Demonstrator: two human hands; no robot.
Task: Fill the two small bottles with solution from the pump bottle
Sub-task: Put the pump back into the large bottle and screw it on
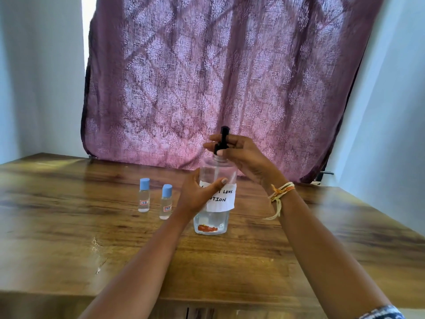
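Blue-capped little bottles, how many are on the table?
2. One small bottle stands farthest left on the table; the other small bottle stands just right of it, nearer, beside the left hand. None seems hidden.

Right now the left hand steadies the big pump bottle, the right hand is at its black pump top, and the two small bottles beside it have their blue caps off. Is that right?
Not quite. In the head view the two small bottles have their blue caps on. The rest holds: the left hand grips the pump bottle, and the right hand has its fingers at the black pump top.
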